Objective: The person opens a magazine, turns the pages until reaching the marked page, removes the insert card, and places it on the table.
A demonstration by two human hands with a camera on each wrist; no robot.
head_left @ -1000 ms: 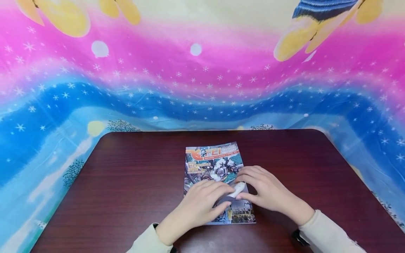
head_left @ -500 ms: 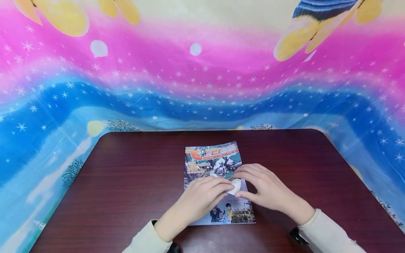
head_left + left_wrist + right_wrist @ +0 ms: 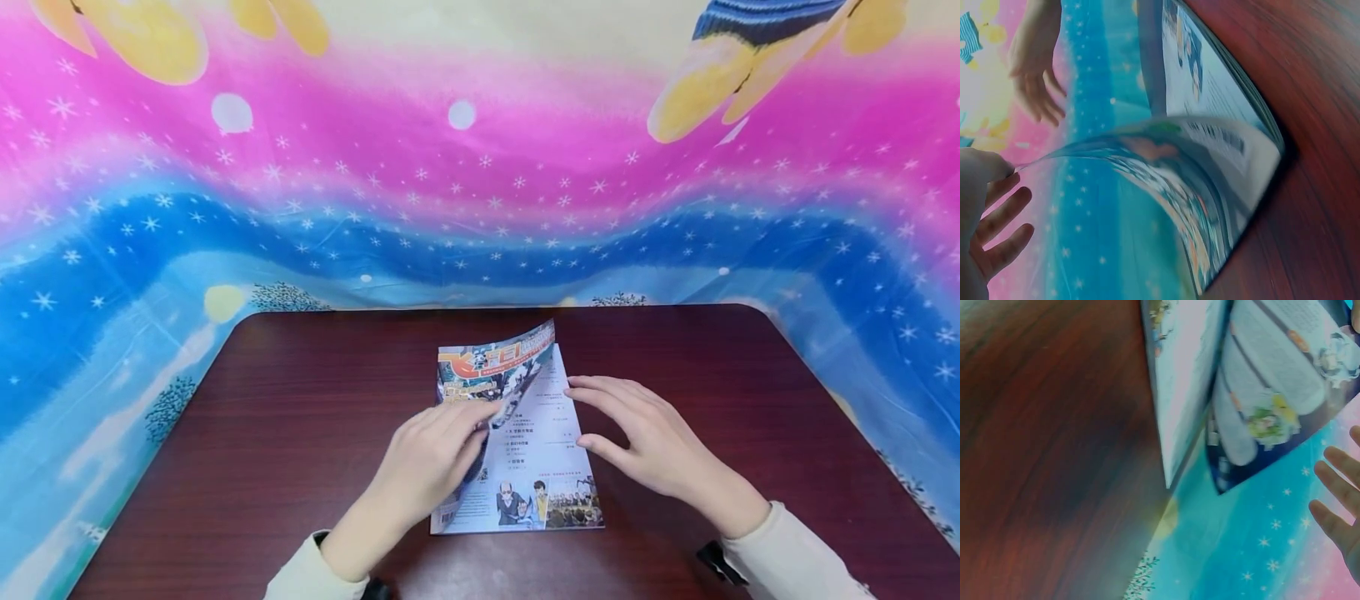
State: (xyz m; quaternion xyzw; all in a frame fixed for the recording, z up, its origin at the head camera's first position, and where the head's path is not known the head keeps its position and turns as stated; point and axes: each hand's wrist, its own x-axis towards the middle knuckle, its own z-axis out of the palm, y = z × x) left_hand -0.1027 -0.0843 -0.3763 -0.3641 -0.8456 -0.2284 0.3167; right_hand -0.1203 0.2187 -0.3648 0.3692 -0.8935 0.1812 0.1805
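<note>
A magazine (image 3: 540, 450) lies on the dark table with its illustrated front cover (image 3: 468, 379) lifted and curling over to the left. My left hand (image 3: 435, 450) pinches the cover's free edge between thumb and fingers, and the left wrist view shows the bowed cover (image 3: 1166, 162) drawn toward that hand. Beneath it a white contents page (image 3: 558, 417) with printed text and small pictures is exposed. Just off the magazine's right edge, my right hand (image 3: 645, 437) has its fingers spread and holds nothing. Dark inner cover artwork (image 3: 1272, 406) shows in the right wrist view.
The dark red-brown wooden table (image 3: 315, 417) extends around the magazine on all sides. Behind it and along both sides hangs a pink and blue cloth (image 3: 480, 200) with printed snowflakes. Pale sleeves (image 3: 787, 550) cover both forearms.
My left hand has moved left with the cover, peeling it up and baring the page below. The right hand has let go of the cover's edge and drawn back slightly rightward.
</note>
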